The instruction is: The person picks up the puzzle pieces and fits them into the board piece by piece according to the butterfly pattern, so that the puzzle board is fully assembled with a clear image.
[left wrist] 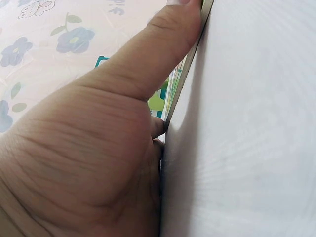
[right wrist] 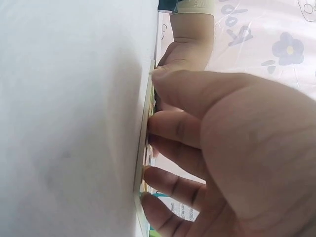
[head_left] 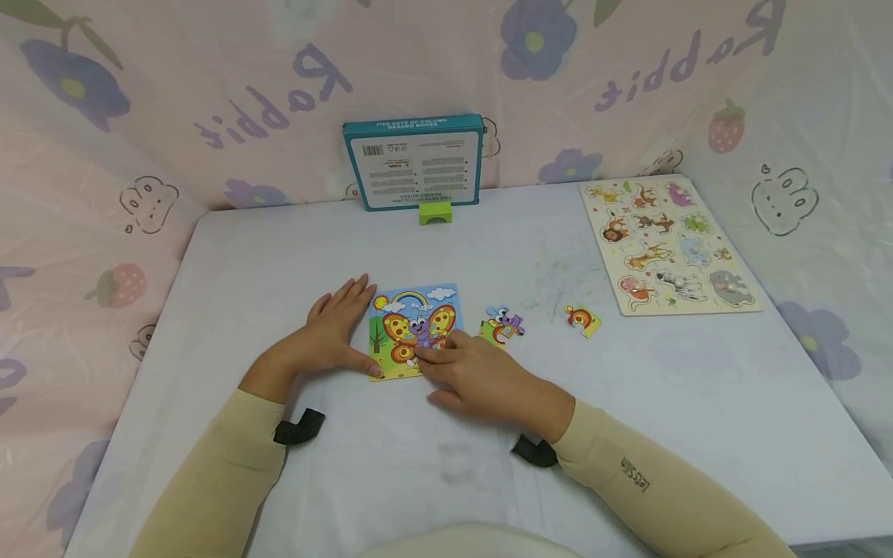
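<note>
A square butterfly picture board (head_left: 391, 366) lies flat on the white table. My left hand (head_left: 328, 333) is spread along its left side, the thumb resting on the lower left corner; the left wrist view shows that thumb at the board's edge (left wrist: 183, 81). My right hand (head_left: 488, 380) touches the lower right part of the picture with extended fingertips and hides that corner. From the right wrist view, the right hand (right wrist: 232, 143) has its fingertips on the board (right wrist: 143, 143). Just right of the board are loose puzzle pieces (head_left: 515, 322), and a snail piece (head_left: 583, 320) lies farther right.
A teal-edged box (head_left: 418, 167) stands upright at the back of the table (head_left: 698, 434), a green block (head_left: 436, 213) at its foot. An animal puzzle board (head_left: 631, 304) lies at the back right. Printed curtains surround the table's back and sides.
</note>
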Demonstrator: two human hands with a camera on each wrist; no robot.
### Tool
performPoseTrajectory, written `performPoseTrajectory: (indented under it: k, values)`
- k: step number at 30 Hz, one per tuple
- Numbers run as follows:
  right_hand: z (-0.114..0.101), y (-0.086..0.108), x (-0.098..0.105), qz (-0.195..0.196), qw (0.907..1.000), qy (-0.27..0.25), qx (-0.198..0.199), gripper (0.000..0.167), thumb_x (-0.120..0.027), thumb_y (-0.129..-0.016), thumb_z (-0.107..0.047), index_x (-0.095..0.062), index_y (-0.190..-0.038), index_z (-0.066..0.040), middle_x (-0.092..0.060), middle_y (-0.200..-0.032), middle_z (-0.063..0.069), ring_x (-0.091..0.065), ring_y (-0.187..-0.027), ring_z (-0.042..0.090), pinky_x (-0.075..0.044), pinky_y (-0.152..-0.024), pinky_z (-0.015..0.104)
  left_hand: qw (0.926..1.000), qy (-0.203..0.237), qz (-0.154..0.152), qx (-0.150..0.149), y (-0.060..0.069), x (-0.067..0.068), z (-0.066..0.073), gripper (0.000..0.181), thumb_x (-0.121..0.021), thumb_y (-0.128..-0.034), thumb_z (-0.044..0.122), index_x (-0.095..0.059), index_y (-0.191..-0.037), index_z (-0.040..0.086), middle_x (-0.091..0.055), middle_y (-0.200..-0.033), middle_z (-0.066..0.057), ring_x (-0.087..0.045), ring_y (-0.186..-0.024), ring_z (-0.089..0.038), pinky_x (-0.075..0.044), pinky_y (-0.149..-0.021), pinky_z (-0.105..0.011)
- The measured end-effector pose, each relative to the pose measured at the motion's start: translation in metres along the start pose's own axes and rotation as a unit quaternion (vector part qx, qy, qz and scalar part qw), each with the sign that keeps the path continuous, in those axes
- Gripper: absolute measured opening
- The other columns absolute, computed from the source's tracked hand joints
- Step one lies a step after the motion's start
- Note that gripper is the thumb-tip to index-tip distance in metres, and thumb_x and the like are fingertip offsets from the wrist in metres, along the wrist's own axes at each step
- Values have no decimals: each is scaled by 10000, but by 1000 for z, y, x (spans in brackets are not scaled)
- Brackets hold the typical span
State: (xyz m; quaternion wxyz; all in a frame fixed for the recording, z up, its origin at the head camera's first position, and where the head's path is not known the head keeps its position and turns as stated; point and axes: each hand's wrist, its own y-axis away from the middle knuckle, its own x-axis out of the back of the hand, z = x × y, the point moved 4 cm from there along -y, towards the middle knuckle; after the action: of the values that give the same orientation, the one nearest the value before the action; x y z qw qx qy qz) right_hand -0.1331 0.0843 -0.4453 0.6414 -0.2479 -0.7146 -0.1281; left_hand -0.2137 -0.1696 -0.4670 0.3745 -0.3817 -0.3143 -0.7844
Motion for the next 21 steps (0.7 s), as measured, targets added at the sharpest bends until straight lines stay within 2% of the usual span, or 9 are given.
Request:
performPoseTrajectory:
  k: [11, 14, 18, 21]
  values:
    - [1, 0, 1, -28, 10000, -3, -1, 485, -756, -1039, -415, -738, -1433, -132, -639, -1525, 50, -563, -970, 245, -514, -855, 362, 10000, -50, 17, 9, 0, 0, -1, 1477, -979, -686, 657, -157, -1743, 32, 3, -1818, -138, 56, -1656, -343, 47, -1258, -649]
    - [2, 0, 1, -6, 9999, -100, -44, 476, -753, -1042, -407, -741, -1427, -126, -627, -1537, 65, -592, -1050, 262, -518, -919, 375, 10000, -27, 14, 12, 0, 1, 0, 1474, -982, -690, 650, -157, -1742, 28, 3, -1817, -142, 58, -1656, -347, 49, -1257, -650]
    - [6, 2, 2, -26, 9966, -747, -332, 427, -723, -1066, -358, -737, -1429, -132, -574, -1593, 81, -599, -1270, 304, -490, -1071, 414, 10000, 27, -14, 8, 0, 2, 2, 1473, -982, -692, 647, -155, -1741, 27, 8, -1817, -142, 65, -1655, -344, 56, -1257, -646]
    - [14, 4, 5, 10, 9859, -1527, -684, 418, -702, -1081, -325, -721, -1451, -132, -566, -1602, 67, -565, -1381, 296, -463, -1136, 440, 10000, 87, -2, -26, 1, 2, 3, 1477, -989, -683, 641, -164, -1738, 19, 2, -1817, -149, 62, -1655, -348, 54, -1255, -649]
